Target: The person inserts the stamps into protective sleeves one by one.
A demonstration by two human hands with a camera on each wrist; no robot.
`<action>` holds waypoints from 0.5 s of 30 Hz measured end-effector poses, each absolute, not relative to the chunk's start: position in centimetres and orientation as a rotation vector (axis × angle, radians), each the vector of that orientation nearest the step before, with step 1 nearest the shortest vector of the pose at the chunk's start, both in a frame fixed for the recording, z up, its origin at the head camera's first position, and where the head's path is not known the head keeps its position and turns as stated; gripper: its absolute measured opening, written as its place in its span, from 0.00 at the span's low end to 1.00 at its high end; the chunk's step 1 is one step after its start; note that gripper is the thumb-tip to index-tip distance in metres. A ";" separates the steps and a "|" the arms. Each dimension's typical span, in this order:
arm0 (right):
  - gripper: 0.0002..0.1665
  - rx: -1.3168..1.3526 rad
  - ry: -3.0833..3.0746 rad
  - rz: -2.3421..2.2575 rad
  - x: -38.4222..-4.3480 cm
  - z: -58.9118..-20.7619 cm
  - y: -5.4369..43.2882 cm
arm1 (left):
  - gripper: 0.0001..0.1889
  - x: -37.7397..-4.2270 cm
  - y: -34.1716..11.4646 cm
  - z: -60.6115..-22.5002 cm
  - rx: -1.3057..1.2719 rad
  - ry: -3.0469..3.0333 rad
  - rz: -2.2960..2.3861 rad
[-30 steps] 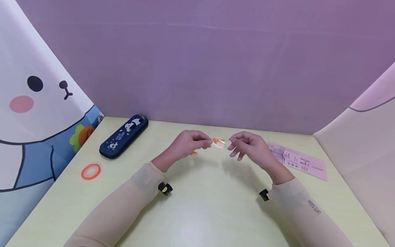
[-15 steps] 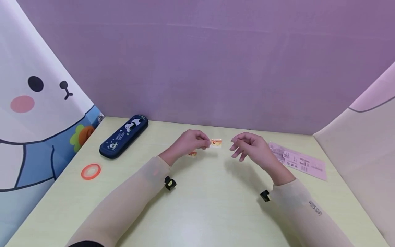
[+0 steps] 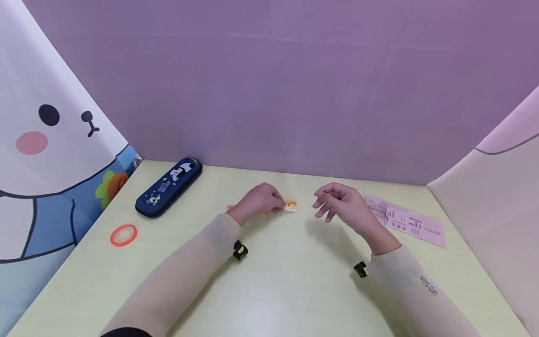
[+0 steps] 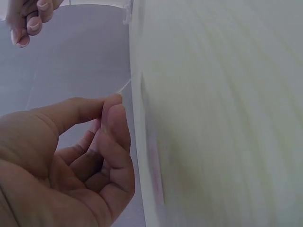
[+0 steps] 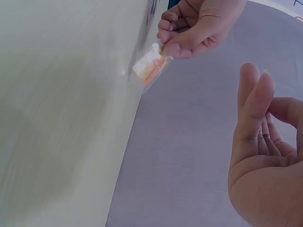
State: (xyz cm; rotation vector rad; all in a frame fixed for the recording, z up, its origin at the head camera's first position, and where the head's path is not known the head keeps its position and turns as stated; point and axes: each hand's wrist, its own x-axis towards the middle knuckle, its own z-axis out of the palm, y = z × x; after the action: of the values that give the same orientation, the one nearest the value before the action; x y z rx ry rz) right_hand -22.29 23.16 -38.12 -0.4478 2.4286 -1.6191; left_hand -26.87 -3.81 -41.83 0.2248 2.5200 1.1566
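Thumb and index finger of my left hand [image 3: 262, 200] pinch a small rectangular piece of thin, clear-edged film with orange print [image 3: 290, 205], low over the table [image 3: 269, 290]. In the right wrist view the film [image 5: 150, 67] hangs flat from the fingertips; the left wrist view shows only its thin edge. Partly covered by the left hand and wrist, a similar orange-printed piece [image 3: 229, 208] lies on the table, with another orange-printed bit [image 3: 263, 214] by the palm. My right hand [image 3: 343, 206] hovers to the right, fingers loosely bent, thumb near the index finger, holding nothing.
A dark blue pencil case with pandas [image 3: 168, 188] lies at the back left. Nearer on that side is an orange ring [image 3: 134, 231]. Right of the right hand lies a pink printed sheet [image 3: 421, 227]. A purple cloth wall [image 3: 269, 103] borders the table's back edge.
My left hand has drawn the film away from the right hand and lowered it toward the table. The right hand no longer reaches the film's edge and has stayed nearly in place.
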 end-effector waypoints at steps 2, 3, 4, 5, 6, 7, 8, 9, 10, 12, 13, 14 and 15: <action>0.14 -0.447 2.427 -1.615 -22.3 -38.1 23.1 | 0.08 -26.8 -3.7 -41.8 0.229 2.533 1.133; 0.14 -0.447 2.427 -1.612 -22.3 -38.1 23.1 | 0.09 -26.7 -3.6 -41.8 0.234 2.538 1.118; 0.14 -0.447 2.428 -1.609 -22.3 -38.1 23.1 | 0.10 -26.7 -3.6 -41.8 0.245 2.542 1.102; 0.14 -0.448 2.428 -1.608 -22.3 -38.1 23.1 | 0.10 -26.7 -3.5 -41.9 0.256 2.549 1.086; 0.14 -0.448 2.429 -1.607 -22.3 -38.2 23.1 | 0.10 -26.7 -3.4 -41.9 0.267 2.555 1.069; 0.14 -0.449 2.428 -1.606 -22.3 -38.2 23.1 | 0.10 -26.7 -3.4 -41.8 0.276 2.564 1.048; 0.14 -0.448 2.428 -1.606 -22.3 -38.2 23.1 | 0.11 -26.6 -3.3 -41.7 0.283 2.570 1.028; 0.14 -0.448 2.427 -1.607 -22.3 -38.2 23.1 | 0.11 -26.7 -3.1 -41.8 0.286 2.573 1.011; 0.14 -0.448 2.427 -1.608 -22.3 -38.3 23.1 | 0.11 -26.7 -3.0 -41.8 0.291 2.575 0.988; 0.14 -0.447 2.423 -1.610 -22.3 -38.3 23.1 | 0.14 -26.9 -2.8 -41.9 0.298 2.579 0.941; 0.14 -0.447 2.421 -1.610 -22.3 -38.3 23.1 | 0.16 -27.0 -2.7 -42.0 0.298 2.579 0.918; 0.14 -0.447 2.419 -1.612 -22.3 -38.4 23.0 | 0.17 -27.1 -2.6 -42.1 0.300 2.580 0.898; 0.14 -0.447 2.416 -1.614 -22.3 -38.4 23.0 | 0.19 -27.2 -2.5 -42.2 0.301 2.579 0.878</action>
State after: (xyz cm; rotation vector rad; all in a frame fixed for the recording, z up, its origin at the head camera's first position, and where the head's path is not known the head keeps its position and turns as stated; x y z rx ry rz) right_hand -22.30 23.04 -38.37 -0.4475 2.4160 -1.6142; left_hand -27.17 -2.53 -42.19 0.3006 2.5788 0.8784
